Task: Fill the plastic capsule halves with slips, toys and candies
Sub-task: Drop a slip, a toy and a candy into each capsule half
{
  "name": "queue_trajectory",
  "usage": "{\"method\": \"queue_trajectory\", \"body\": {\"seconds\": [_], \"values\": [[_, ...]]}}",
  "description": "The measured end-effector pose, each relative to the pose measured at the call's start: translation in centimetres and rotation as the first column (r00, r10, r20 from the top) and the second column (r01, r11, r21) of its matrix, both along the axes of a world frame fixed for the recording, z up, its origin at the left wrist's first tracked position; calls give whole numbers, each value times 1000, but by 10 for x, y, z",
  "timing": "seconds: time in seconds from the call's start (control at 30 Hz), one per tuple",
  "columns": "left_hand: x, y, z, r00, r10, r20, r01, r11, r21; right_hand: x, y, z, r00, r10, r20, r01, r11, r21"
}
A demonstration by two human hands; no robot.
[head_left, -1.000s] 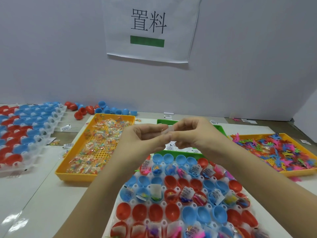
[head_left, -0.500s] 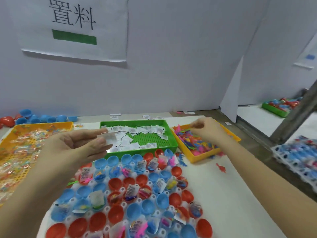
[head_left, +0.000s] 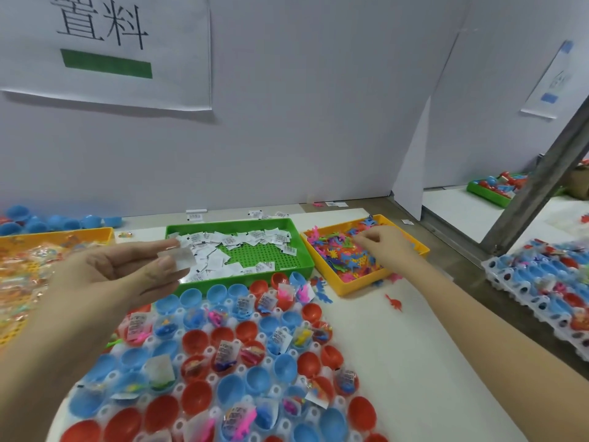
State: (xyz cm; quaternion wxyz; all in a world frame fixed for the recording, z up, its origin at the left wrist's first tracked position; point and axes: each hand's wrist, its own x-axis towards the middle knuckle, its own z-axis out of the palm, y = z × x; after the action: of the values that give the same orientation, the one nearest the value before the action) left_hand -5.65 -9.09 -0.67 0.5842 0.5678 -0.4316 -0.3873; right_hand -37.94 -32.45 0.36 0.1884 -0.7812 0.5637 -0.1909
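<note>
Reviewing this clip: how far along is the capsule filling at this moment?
Done: many capsule halves already hold a slip and a toy. In hand: the left hand pinches a slip; the right hand is among the toys in the yellow tray. Left: several halves sit empty, such as a red one and a blue one.

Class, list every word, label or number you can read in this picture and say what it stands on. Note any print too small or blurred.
"置料": large black characters on the white paper sign on the wall.
Print on the slips in the green tray: too small to read.
The slip pinched in the left hand: nothing legible.
Paper strip at upper right: faint marks, unreadable.
</note>
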Motion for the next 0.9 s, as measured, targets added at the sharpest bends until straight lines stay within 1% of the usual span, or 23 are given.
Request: {"method": "queue_trajectory", "body": {"seconds": [0.07, 0.1, 0.17, 0.2, 0.27, 0.3, 0.33, 0.37, 0.43, 0.5, 0.53, 0.63, 0.83, 0.9], "values": [[-4, 3, 4, 1000, 5, 8, -5, 999, -38, 7, 9, 12, 967, 2, 255, 5, 1000, -27], [-7, 4, 7, 1000, 23, 7, -23, 998, -58, 14, 20, 19, 921, 21, 388, -21, 1000, -5], [-19, 5, 10, 993, 97, -69, -104, 988, -113, 33, 50, 35, 779, 93, 620, -186, 979, 86], [-25, 5, 12, 986, 114, -124, -129, 984, -124, 44, 68, 41, 705, 137, 695, -301, 946, 118], [-38, 4, 15, 974, 119, -190, -144, 982, -121, 66, 105, 52, 579, 209, 788, -516, 842, 156], [-44, 3, 16, 970, 134, -202, -160, 980, -120, 76, 121, 55, 540, 233, 809, -586, 794, 162], [-49, 3, 18, 966, 138, -219, -167, 979, -117, 85, 134, 57, 526, 262, 809, -617, 773, 150], [-54, 3, 19, 961, 143, -235, -174, 978, -116, 93, 143, 58, 533, 293, 794, -626, 768, 137], [-61, 4, 24, 956, 144, -256, -178, 977, -114, 108, 152, 55, 578, 317, 752, -613, 777, 143], [-63, 7, 29, 953, 136, -270, -172, 979, -113, 120, 153, 52, 625, 288, 725, -581, 792, 186], [-62, 9, 31, 949, 132, -285, -170, 979, -111, 123, 153, 51, 629, 258, 733, -579, 785, 220], [-57, 13, 36, 944, 114, -310, -150, 984, -97, 130, 150, 50, 576, 147, 804, -624, 715, 317], [-52, 18, 42, 904, -3, -427, -34, 996, -80, 133, 144, 54, 524, 91, 847, -650, 684, 329], [-50, 19, 46, 892, -31, -451, -7, 997, -82, 133, 144, 57, 527, 91, 845, -650, 684, 332]]}}
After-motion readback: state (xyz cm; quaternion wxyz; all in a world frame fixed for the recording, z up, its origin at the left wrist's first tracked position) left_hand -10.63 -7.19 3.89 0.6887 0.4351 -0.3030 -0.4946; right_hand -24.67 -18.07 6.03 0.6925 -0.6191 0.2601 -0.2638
